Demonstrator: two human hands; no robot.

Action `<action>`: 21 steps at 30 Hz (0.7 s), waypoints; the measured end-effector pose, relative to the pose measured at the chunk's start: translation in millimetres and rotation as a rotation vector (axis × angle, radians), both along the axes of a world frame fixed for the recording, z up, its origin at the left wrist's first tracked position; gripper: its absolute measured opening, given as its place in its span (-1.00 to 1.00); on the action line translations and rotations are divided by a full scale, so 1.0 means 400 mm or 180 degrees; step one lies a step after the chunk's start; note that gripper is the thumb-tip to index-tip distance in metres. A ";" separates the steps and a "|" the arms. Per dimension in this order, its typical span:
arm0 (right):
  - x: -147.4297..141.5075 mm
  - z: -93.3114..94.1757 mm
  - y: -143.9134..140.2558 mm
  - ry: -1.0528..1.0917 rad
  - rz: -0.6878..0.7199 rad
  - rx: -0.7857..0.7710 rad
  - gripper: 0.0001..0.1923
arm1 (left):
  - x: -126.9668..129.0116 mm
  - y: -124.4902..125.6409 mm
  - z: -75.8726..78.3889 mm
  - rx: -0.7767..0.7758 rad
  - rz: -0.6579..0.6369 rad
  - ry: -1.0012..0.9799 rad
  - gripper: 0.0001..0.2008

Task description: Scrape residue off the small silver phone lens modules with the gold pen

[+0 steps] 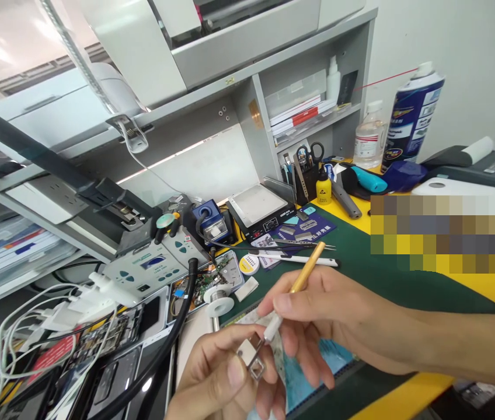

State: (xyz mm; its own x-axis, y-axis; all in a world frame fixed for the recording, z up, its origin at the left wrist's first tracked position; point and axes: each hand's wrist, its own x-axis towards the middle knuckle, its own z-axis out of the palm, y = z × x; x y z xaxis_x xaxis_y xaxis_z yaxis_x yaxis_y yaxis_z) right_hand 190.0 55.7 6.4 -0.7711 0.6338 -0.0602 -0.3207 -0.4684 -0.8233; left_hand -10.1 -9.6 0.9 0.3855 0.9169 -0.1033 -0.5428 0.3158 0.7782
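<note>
Here the left hand pinches a square metal frame, right hand clamping a brass-handled tool.

1. The left hand is raised from the lower edge of the view, palm turned up and inward, its thumb pressed over a small part pinched against the curled fingers.
2. The right hand is brought in from the right on a bare forearm, wrist held nearly level.
3. Its thumb and forefinger are closed in a pen-like grip around a slim tool, the remaining fingers being curled downward beneath.
</note>
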 end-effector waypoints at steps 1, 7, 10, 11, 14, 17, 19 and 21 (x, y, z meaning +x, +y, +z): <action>0.001 0.001 -0.001 0.0024 -0.0018 -0.0022 -0.68 | -0.002 0.001 -0.002 0.0013 -0.0017 -0.0016 -0.74; 0.009 0.007 0.001 0.0025 -0.0105 -0.0130 -0.78 | -0.011 0.005 -0.013 0.0031 -0.0132 -0.0032 -0.74; 0.006 0.006 0.002 0.0067 -0.0106 -0.0145 -0.78 | -0.011 0.007 -0.015 0.0045 -0.0131 -0.0023 -0.73; 0.005 0.005 0.002 0.0079 -0.0110 -0.0149 -0.78 | -0.011 0.007 -0.016 0.0046 -0.0124 -0.0020 -0.73; 0.001 0.002 0.003 0.0121 -0.0103 -0.0182 -0.77 | -0.011 0.005 -0.018 0.0041 -0.0076 -0.0016 -0.73; -0.002 0.001 0.007 0.0139 -0.0091 -0.0224 -0.77 | -0.008 0.002 -0.016 0.0055 0.0018 -0.0008 -0.73; -0.002 0.002 0.012 0.0142 -0.0112 -0.0230 -0.77 | -0.004 0.001 -0.010 0.0066 0.0078 0.0023 -0.73; 0.000 0.002 0.015 0.0143 -0.0161 -0.0192 -0.78 | 0.001 0.000 -0.002 0.0089 0.0137 0.0084 -0.73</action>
